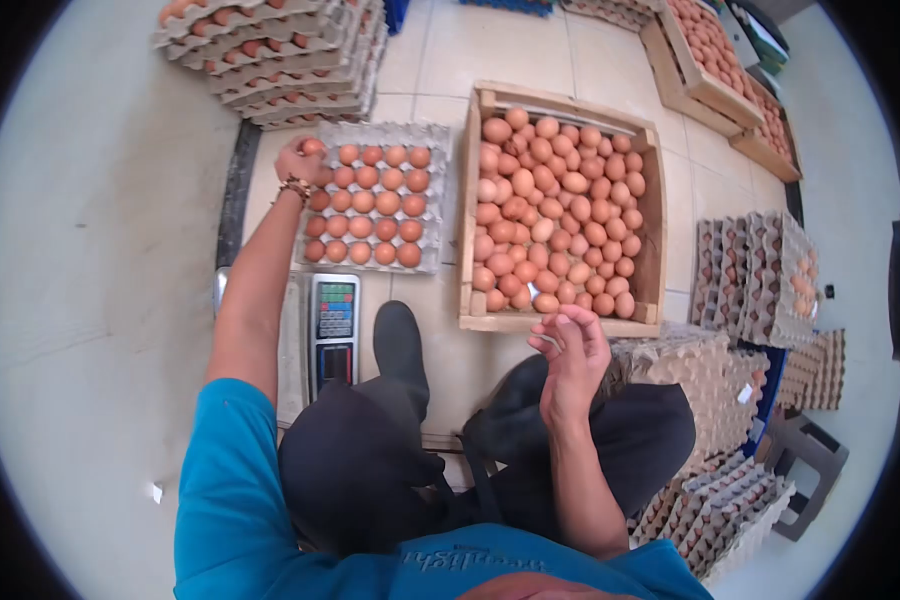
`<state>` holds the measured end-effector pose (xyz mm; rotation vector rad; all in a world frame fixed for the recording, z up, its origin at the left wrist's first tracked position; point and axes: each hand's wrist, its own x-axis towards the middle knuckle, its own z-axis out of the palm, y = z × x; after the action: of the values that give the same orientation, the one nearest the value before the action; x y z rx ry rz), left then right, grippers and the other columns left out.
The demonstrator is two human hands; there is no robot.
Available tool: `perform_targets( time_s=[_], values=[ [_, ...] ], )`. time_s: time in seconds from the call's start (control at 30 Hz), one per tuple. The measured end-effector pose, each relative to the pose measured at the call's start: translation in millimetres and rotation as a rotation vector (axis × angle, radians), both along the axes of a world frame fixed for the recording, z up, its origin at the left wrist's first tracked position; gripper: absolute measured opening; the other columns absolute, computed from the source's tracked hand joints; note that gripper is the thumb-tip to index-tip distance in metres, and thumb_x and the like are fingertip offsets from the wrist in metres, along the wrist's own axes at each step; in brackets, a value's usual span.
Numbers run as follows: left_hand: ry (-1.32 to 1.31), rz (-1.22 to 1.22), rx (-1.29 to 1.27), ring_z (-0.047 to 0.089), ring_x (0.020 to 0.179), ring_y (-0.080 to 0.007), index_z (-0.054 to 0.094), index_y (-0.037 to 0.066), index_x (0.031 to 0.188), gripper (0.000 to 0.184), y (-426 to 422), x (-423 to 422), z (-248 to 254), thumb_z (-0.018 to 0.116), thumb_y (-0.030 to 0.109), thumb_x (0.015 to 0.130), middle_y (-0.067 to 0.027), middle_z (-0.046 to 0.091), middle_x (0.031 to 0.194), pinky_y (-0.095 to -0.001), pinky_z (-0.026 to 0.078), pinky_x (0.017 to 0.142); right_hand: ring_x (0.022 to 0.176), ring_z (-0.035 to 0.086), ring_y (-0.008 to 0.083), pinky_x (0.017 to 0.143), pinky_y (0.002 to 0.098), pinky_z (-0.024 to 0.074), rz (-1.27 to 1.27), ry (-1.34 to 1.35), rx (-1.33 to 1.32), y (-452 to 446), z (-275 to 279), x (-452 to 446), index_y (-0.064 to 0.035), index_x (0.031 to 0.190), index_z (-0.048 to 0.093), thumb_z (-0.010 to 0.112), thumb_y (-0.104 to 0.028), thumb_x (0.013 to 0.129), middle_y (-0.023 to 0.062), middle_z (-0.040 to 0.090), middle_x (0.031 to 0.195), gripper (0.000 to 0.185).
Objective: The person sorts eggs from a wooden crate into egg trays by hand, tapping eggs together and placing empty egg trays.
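Clamping left hand fingers on an egg at far-left corner of tray; holding right hand fingers apart by near edge of crate

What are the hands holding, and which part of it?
The left hand holds a reddish-brown, oval egg by its side, with the fingers; the right hand holds nothing visible.

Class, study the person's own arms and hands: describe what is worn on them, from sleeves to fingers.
The sleeves are short and blue, leaving the forearms uncovered. Neither the left hand nor the right hand wears a glove. A brownish bracelet, apparently beaded, circles the left wrist; none shows on the right.
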<state>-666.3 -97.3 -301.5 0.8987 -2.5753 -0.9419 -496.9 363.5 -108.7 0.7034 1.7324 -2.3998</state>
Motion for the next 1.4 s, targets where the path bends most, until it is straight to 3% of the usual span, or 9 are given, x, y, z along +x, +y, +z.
perform_targets(
  time_s=[0.3,0.47,0.57,0.83,0.97,1.1,1.2,1.27,1.4],
  values=[
    [-0.121,-0.079,-0.100,0.071,0.094,-0.0337,0.072,0.008,0.110,0.030,36.5,6.6,2.4,0.066,0.012,0.081,-0.0182,0.073,0.098,-0.0417,0.055,0.083,0.086,0.064,0.0150,0.075,0.0272,0.0553,-0.142,0.062,0.351,3.2,-49.0,-59.0,0.0023,0.111,0.057,0.061,-0.003,0.092,0.0085,0.065,0.095,0.020],
    [0.213,-0.304,0.023,0.064,0.080,-0.0192,0.066,0.007,0.119,0.035,86.0,67.6,41.0,0.070,0.013,0.084,-0.0085,0.066,0.094,-0.0317,0.053,0.077,0.099,0.064,0.0213,0.082,0.0311,0.0540,0.212,0.044,0.703,2.5,-175.4,-107.9,0.0013,0.116,0.059,0.071,-0.011,0.080,0.0148,0.065,0.105,0.039],
    [0.309,-0.352,0.302,0.060,0.082,-0.0106,0.064,0.006,0.123,0.035,113.7,120.7,79.6,0.067,0.004,0.088,-0.0043,0.063,0.103,-0.0257,0.051,0.077,0.106,0.063,0.0308,0.091,0.0397,0.0513,0.481,0.066,1.056,-11.0,-153.9,-119.7,-0.0007,0.116,0.059,0.074,-0.024,0.079,0.0206,0.062,0.113,0.046],
    [0.172,-0.176,0.392,0.059,0.080,-0.0072,0.062,0.000,0.122,0.029,133.6,248.6,168.4,0.064,0.005,0.093,-0.0034,0.066,0.097,-0.0237,0.049,0.075,0.110,0.060,0.0381,0.095,0.0441,0.0495,0.516,-0.052,1.066,-42.9,-167.8,-135.3,-0.0070,0.112,0.057,0.076,-0.032,0.077,0.0236,0.060,0.114,0.046],
    [0.088,-0.376,0.470,0.061,0.085,-0.0079,0.063,0.000,0.120,0.027,145.2,237.1,198.1,0.064,0.007,0.094,-0.0043,0.068,0.101,-0.0249,0.050,0.080,0.104,0.061,0.0252,0.082,0.0370,0.0539,0.627,0.007,0.434,15.7,-205.2,-150.3,-0.0074,0.107,0.058,0.075,-0.029,0.077,0.0152,0.061,0.110,0.041],
    [-0.093,-0.800,0.456,0.062,0.095,-0.0114,0.061,0.002,0.126,0.035,167.3,172.4,225.1,0.066,0.010,0.092,-0.0062,0.067,0.112,-0.0284,0.051,0.088,0.099,0.062,0.0219,0.078,0.0335,0.0561,0.412,-0.124,-0.200,23.6,-188.6,-152.7,-0.0052,0.107,0.058,0.071,-0.024,0.082,0.0126,0.061,0.109,0.034],
    [-0.199,-1.034,0.414,0.062,0.096,-0.0128,0.059,0.007,0.131,0.043,194.3,118.8,221.8,0.069,0.013,0.090,-0.0073,0.065,0.116,-0.0301,0.052,0.087,0.099,0.063,0.0210,0.080,0.0336,0.0566,0.445,-0.112,-0.424,17.6,-156.8,-156.5,-0.0048,0.110,0.057,0.069,-0.023,0.085,0.0116,0.062,0.110,0.033],
    [-0.128,-1.124,0.100,0.066,0.091,-0.0218,0.060,0.008,0.128,0.046,212.3,85.1,202.7,0.070,0.027,0.087,-0.0112,0.066,0.107,-0.0335,0.054,0.082,0.099,0.063,0.0205,0.081,0.0337,0.0570,0.480,-0.077,-0.513,13.0,-138.4,-159.8,-0.0045,0.112,0.057,0.069,-0.022,0.087,0.0110,0.062,0.110,0.032],
    [0.038,-1.116,0.075,0.067,0.085,-0.0265,0.065,0.009,0.122,0.053,251.1,23.0,185.6,0.078,0.034,0.078,-0.0137,0.068,0.099,-0.0360,0.055,0.080,0.099,0.064,0.0194,0.084,0.0338,0.0577,0.506,0.004,-0.637,2.1,-118.9,-167.8,-0.0038,0.115,0.057,0.067,-0.019,0.091,0.0097,0.063,0.112,0.031]
  ],
)
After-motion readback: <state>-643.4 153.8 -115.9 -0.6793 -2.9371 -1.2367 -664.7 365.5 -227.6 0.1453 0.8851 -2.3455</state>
